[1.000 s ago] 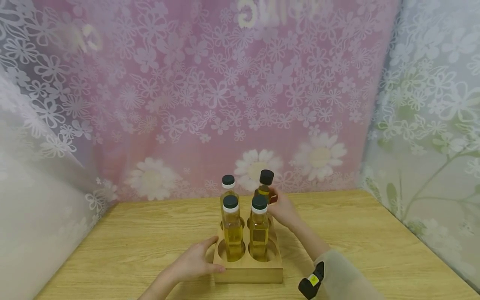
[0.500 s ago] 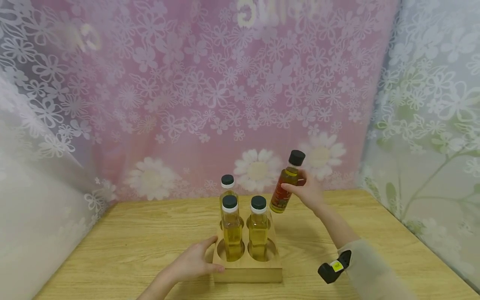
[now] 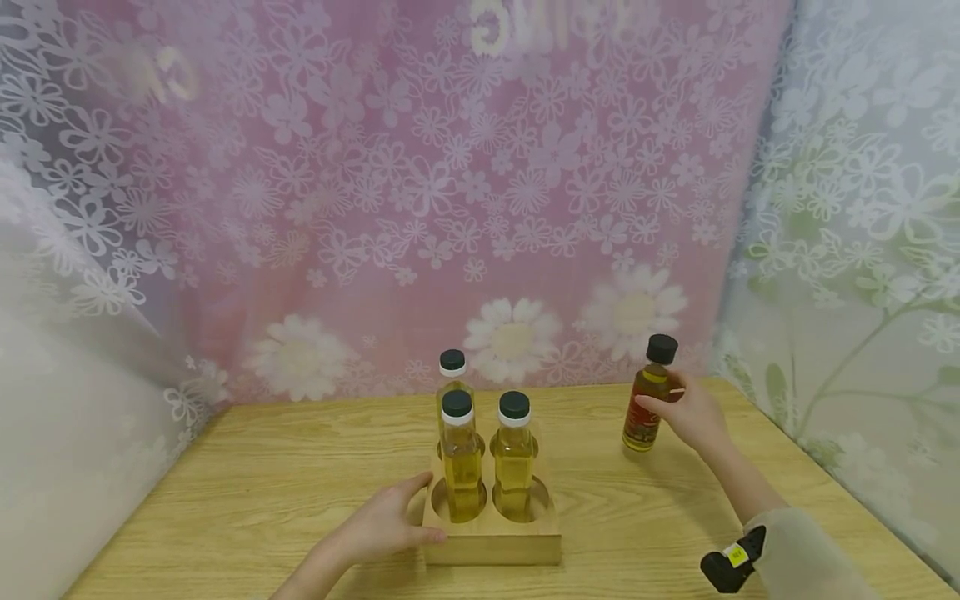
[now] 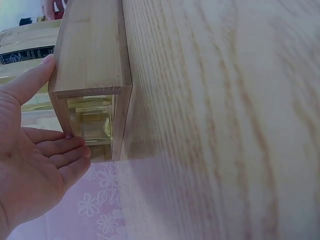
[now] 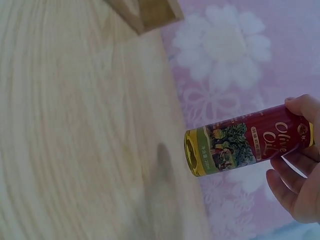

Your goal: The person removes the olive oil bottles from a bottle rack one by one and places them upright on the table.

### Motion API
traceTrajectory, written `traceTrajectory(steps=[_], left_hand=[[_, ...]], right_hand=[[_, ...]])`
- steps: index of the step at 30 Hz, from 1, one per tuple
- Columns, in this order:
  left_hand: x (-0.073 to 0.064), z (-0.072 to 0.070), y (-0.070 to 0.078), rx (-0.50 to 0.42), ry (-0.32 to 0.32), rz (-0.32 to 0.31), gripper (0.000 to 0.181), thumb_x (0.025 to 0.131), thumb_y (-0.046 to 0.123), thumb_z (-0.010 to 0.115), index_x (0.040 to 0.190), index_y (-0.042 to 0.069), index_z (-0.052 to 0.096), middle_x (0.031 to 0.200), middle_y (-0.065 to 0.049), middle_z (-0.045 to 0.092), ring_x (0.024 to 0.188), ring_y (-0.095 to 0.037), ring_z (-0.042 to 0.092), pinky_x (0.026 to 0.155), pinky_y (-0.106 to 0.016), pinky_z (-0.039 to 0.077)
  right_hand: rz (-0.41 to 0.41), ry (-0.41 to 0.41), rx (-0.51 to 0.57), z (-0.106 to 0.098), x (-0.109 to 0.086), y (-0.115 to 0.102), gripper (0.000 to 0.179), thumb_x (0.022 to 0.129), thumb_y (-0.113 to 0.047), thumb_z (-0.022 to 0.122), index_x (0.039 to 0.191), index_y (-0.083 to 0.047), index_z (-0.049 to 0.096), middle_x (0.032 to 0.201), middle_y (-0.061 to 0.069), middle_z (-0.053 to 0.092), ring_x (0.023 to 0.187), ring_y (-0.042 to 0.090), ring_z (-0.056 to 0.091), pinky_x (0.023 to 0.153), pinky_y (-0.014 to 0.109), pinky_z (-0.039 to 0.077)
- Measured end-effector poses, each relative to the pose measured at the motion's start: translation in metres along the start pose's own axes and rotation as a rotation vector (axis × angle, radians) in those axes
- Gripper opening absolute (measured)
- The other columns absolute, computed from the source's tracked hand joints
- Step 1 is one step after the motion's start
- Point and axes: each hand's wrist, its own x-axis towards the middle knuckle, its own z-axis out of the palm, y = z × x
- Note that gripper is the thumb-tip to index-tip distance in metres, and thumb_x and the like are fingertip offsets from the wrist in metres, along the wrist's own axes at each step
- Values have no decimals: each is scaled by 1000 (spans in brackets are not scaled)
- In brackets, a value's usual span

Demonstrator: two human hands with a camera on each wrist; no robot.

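My right hand (image 3: 696,415) holds a small olive oil bottle (image 3: 643,408) with a black cap and red label, fingers and thumb around its upper part. It tilts slightly, its base (image 5: 192,152) above the tabletop near the back right. My left hand (image 3: 386,525) touches the wooden bottle rack (image 3: 491,550) at its front left corner, thumb at the front and relaxed fingers (image 4: 55,147) along the open left side. Three clear bottles of yellow oil with dark green caps stand in the rack: front left (image 3: 462,471), front right (image 3: 514,467) and back left (image 3: 453,383).
The rack's back right hole (image 3: 497,446) is partly hidden behind the front right bottle. Wood-grain tabletop (image 3: 300,467) surrounds the rack. A pink floral curtain (image 3: 375,208) hangs behind, with pale floral cloth (image 3: 847,250) at the right side.
My right hand has lifted the olive oil bottle out of the rack's back right hole, carried it right, then lowered it towards the table. My left hand has stayed at the rack.
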Motion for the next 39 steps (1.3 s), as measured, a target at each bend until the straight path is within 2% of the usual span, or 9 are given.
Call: traceTrajectory(steps=[6,19,26,31,39], left_hand=[[0,0,0,-14,-11,-14,88,76,43,74,136,-10,38,135,-25,44,122,-42,42,97,-57,35],[0,-2,0,-34,-35,-31,87,77,41,74,137,-9,36,137,-25,42,124,-43,39,97,-58,34],[0,-2,0,-30,-33,-32,88,77,43,73,138,-8,36,137,-24,42,124,-42,39,98,-58,34],[0,-2,-1,-22,-27,-28,88,77,43,73,138,-7,36,137,-24,42,124,-43,39,98,-58,34],[0,-1,0,-23,-29,-26,88,77,43,73,138,-8,36,137,-24,42,124,-43,39,99,-58,33]], right_hand=[[47,15,-54,-7,-3,19,79,86,-48,61,134,10,36,125,31,46,107,45,48,78,53,47],[54,20,-64,-6,-4,30,76,83,-46,65,130,8,42,122,30,49,104,44,50,75,52,47],[1,-52,-72,-11,-1,33,76,87,-43,63,130,14,37,122,34,46,104,47,48,77,54,47],[-50,-77,-82,-13,-6,36,67,90,-36,61,129,15,39,119,35,48,103,48,51,77,52,48],[-66,18,-77,-22,-27,30,61,91,-36,59,127,10,44,113,30,56,100,44,55,71,46,51]])
